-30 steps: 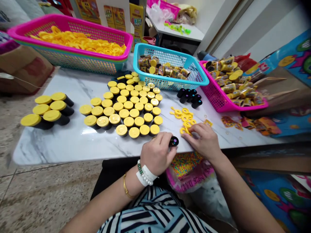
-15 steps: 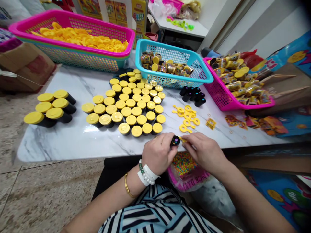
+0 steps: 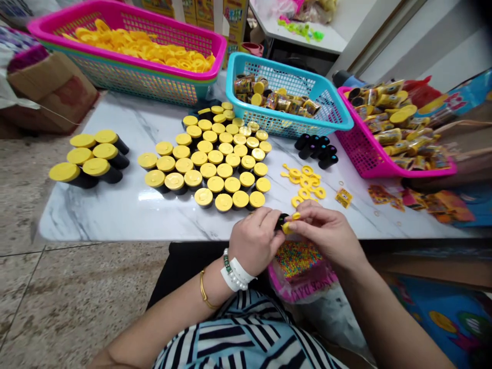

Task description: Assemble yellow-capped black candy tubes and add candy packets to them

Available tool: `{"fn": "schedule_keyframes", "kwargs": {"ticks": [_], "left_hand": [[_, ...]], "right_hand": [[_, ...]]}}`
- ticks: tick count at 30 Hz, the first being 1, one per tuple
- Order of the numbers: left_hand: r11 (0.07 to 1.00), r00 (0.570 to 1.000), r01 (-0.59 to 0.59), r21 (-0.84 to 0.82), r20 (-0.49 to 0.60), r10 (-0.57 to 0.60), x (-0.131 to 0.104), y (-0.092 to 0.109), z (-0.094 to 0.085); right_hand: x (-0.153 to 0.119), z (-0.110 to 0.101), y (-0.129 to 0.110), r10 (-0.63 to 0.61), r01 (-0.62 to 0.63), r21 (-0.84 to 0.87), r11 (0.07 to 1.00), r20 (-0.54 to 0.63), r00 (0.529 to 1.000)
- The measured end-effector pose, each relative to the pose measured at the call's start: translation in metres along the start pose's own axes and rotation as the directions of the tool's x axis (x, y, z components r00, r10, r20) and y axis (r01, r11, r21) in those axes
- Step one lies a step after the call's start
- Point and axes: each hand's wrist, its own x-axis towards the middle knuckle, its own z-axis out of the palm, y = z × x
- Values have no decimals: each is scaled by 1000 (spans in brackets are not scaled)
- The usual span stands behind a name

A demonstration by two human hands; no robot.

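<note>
At table edge (image 3: 115, 234) | left hand (image 3: 253, 238): grips black tube (image 3: 282, 221) | right hand (image 3: 331, 231): pinches yellow piece (image 3: 286, 228)

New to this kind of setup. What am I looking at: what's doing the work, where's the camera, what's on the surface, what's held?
There's no machine: a person works with two bare hands. One camera, worn on the head, looks forward and down; every picture is from it.

The left hand holds a black tube. The right hand pinches a small yellow piece at the tube's end; fingers hide part of it.

On the marble-patterned table stand yellow-capped black tubes in two groups. Farther right are uncapped black tubes and loose yellow ring pieces. Behind are a pink basket of yellow pieces and a blue basket of small printed containers.
</note>
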Motion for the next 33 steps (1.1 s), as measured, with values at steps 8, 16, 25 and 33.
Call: {"fn": "schedule_keyframes", "kwargs": {"ticks": [8,16,25,33], "left_hand": [[999,998,40,28,53,-41,1,1,-1],[998,994,37,47,103,-41,1,1,-3],[993,976,114,23,186,-116,8,7,-10],[984,959,169,-52,238,-152,12,8,-17]], "right_hand": [[9,16,8,258,-240,318,917,-13,966],[8,16,7,262,-245,275,930,-28,965],[5,19,1,147,-141,91,986,-66,987],[8,19,-4,105,-105,-16,994,-22,994]]}}
